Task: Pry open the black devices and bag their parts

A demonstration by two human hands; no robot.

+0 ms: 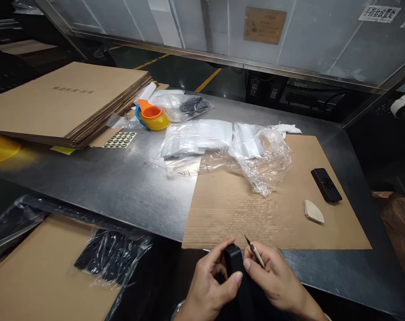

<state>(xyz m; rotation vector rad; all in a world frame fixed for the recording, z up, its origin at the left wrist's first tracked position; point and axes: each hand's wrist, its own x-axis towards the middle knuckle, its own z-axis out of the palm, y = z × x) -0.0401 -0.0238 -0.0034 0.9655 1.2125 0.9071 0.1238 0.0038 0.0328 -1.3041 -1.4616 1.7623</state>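
Observation:
My left hand [211,281] is closed around a black plastic part [234,256] with a rounded top end, held up in front of the table's near edge. Its lower portion blends into dark clothing behind it. Between the thumb and fingers of my right hand [271,274] is a slim craft knife [256,255] with a pale handle. The dark pointed tip is directed up and to the left, just beside the black part; I cannot tell whether they touch. Both hands are at the front edge of a cardboard sheet [229,218].
On the cardboard lie a black rectangular device [326,185] and a beige wedge-shaped block [313,211]. Clear plastic bags [215,138], a tape dispenser [152,117] and stacked cardboard [68,98] occupy the metal table [135,187]. A box with bagged black pieces [110,256] stands lower left.

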